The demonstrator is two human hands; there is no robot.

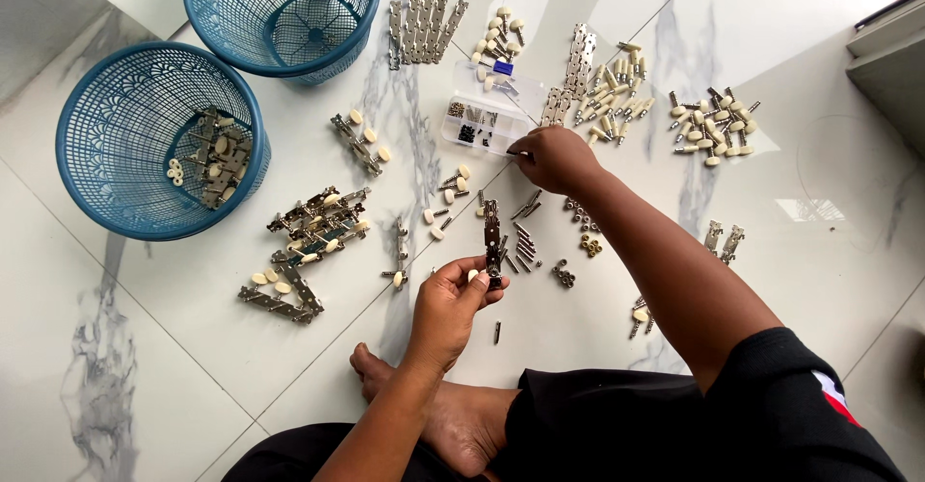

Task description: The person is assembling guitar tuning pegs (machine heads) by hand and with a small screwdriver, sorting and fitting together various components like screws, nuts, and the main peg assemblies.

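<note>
On the white marble floor, from left to right, we see:

Near-left basket: a blue mesh basket [82, 126] stands at the left, with metal plates and cream knobs lying in its bottom.

Far basket: a second blue mesh basket [241, 20] stands just right of the first and farther off; we make out nothing in it.

Loose pile: assembled metal strips with cream knobs [306, 236] lie in a heap on the floor, right of the near-left basket.

Left hand: our left hand [451, 304] is raised over the floor near the body, thumb and fingertips pressed together on the lower end of a metal strip.

Metal strip: the metal strip [492, 236] stands nearly upright in that pinch, near the middle of the scene, above a scatter of small pins [521, 249].

Parts box: a clear compartment box [487, 111] lies farther off, holding small dark and metal bits.

Right hand: our right hand [556, 157] reaches to the near edge of the box, fingers curled and the tips drawn together; we cannot tell what, if anything, they pinch.

Far-right heaps: two clusters of cream-knobbed pegs [713, 128] lie far right, well apart from both hands.

Foot: a bare foot [453, 415] rests on the floor beneath the left forearm.
</note>
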